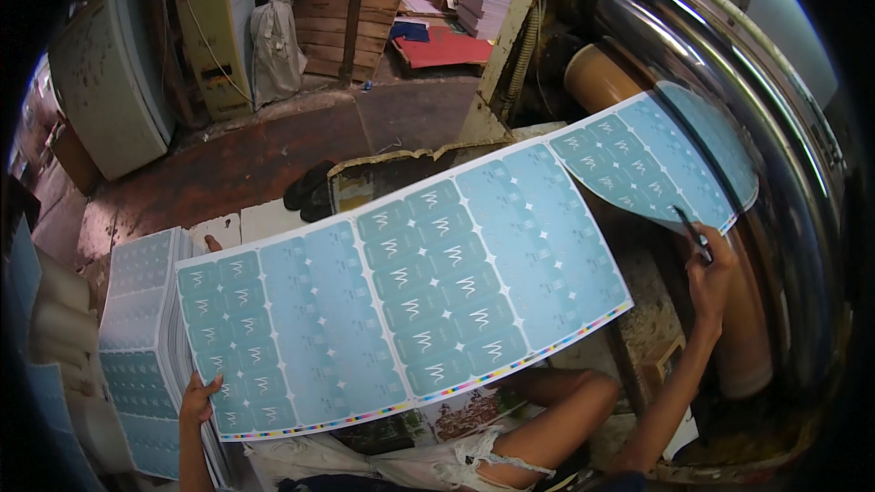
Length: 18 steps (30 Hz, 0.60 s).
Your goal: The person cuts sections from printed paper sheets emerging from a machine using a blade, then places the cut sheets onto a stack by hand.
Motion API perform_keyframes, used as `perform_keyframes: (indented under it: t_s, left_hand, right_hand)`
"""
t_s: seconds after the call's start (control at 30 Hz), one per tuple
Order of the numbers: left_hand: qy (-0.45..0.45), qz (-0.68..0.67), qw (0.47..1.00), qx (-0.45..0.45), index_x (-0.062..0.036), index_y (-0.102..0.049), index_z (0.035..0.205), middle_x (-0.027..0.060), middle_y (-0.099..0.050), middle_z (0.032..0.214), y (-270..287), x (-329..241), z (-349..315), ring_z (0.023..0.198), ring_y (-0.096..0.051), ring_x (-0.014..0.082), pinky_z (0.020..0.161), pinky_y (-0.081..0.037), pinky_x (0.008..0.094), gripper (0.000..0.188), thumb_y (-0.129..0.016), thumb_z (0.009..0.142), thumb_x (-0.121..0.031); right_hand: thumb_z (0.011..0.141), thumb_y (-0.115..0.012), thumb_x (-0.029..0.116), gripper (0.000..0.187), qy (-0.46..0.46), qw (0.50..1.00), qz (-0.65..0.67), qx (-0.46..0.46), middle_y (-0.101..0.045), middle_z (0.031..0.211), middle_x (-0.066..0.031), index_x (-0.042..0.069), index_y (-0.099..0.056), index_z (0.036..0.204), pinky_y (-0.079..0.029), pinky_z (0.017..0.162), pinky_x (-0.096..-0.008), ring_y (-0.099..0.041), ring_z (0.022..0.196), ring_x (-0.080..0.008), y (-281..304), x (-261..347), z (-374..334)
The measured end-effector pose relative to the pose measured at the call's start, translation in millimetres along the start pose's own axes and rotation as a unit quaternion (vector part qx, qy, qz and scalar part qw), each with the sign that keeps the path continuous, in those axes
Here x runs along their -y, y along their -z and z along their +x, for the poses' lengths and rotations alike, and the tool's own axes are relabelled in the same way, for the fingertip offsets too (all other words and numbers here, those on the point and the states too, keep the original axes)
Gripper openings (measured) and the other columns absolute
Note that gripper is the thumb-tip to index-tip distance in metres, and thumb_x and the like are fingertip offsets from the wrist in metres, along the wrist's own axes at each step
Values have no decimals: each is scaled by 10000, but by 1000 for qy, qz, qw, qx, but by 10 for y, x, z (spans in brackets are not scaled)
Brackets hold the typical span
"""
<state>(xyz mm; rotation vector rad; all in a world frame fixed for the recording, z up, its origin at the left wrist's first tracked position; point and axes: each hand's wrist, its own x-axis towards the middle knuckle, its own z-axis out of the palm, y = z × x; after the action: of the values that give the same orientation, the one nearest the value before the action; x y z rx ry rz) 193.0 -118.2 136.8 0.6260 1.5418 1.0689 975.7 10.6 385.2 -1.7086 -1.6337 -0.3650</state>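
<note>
Honestly, looks midway: one curled teal-and-blue paper sheet (pixel 629 159) sits against the shiny metal roller (pixel 665 36). Left hand (pixel 198 398) holds a wide printed teal-and-blue sheet (pixel 401 301) at the right edge of the tall paper stack (pixel 137 355); right hand (pixel 714 264) grips a slim dark tool (pixel 690 230). Plenty seems left stacked.

Covered, cropped and unresolved parts.
The printed sheet (pixel 428 290), its finest lettering illegible, covers part of the paper stack (pixel 138 346); the right hand (pixel 715 270) conceals part of a dark tool (pixel 692 231), its exact kind uncertain; the lower edge crops the left forearm (pixel 193 456).
</note>
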Motion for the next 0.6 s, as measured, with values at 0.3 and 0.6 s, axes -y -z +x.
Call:
perform_keyframes:
  t_s: [0.3, 0.6]
  left_hand:
    - [26, 24, 997, -72, 16, -461, 1281, 115, -620, 1140, 1021, 67, 369, 969, -624, 192, 780, -551, 338, 479, -686, 859, -6]
    - [-73, -27, 996, 51, 2, -499, 1310, 110, -618, 1163, -185, -156, 1340, 976, -607, 204, 805, -548, 341, 470, -669, 872, -8]
  right_hand:
    - [765, -586, -103, 323, -66, 995, 27, -75, -693, 937, -166, -1, -657, 1062, -501, 702, -302, -682, 830, -211, -516, 923, -633]
    - [737, -632, -41, 251, -50, 998, 23, 28, -699, 915, -205, -19, -695, 978, -532, 716, -342, -696, 787, -300, -648, 1021, -410]
